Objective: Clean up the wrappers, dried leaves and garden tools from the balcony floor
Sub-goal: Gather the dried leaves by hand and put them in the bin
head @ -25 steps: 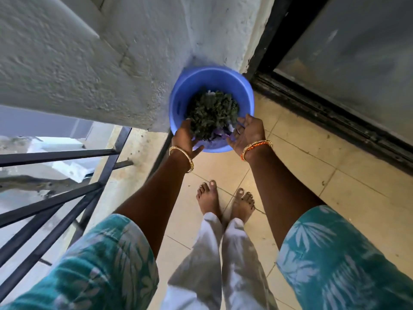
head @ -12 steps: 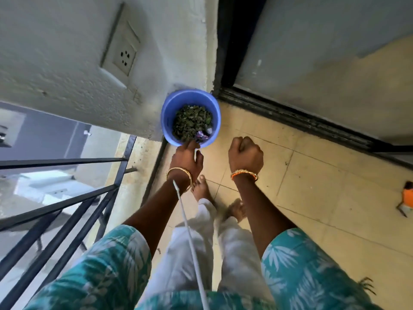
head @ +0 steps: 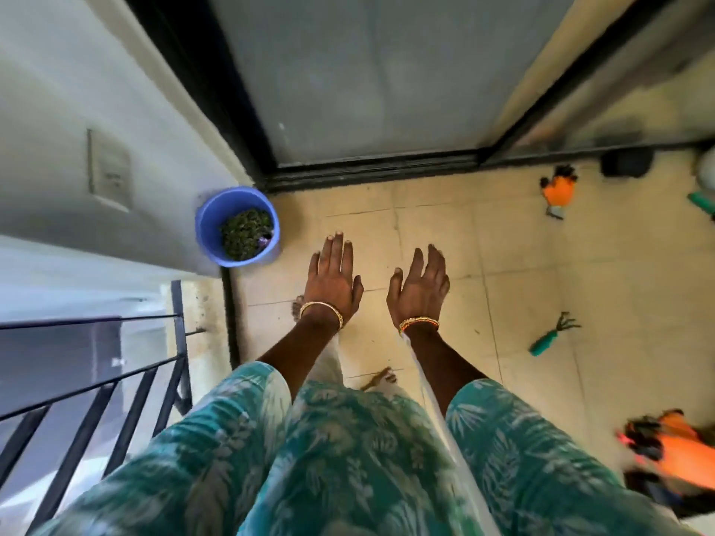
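Both hands empty, fingers straight: left hand point(head: 332, 280), right hand point(head: 419, 288). Hand rake point(head: 551, 338) lies on tile well right (light, stiff, grab the teal handle). Farther off, blue bucket point(head: 216, 226) holds dried leaves point(head: 245, 234) in the corner.

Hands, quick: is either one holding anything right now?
Left hand: open, fingers straight, holding nothing.
Right hand: open, fingers relaxed, holding nothing.
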Action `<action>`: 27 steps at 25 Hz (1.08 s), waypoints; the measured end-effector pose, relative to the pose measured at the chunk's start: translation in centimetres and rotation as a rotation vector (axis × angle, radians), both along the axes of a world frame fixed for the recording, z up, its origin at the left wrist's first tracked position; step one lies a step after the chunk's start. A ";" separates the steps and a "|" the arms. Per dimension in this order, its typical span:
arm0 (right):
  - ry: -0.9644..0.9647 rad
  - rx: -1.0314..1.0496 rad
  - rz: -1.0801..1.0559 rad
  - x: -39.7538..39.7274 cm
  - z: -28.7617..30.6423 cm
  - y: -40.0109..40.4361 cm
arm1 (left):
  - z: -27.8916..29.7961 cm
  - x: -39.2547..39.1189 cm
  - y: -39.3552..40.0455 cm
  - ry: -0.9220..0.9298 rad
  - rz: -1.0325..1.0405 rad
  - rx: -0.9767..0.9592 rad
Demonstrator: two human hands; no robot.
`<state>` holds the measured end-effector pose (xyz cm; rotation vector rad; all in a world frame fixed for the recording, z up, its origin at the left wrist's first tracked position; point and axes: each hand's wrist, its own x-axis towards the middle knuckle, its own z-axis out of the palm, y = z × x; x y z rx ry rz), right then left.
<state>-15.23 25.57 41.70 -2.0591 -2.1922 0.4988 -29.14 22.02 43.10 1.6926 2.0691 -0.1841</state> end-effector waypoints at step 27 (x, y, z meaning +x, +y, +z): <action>-0.025 0.130 -1.171 44.9 9.9 5.5 | 11.0 51.7 20.8 -0.078 -1.247 0.260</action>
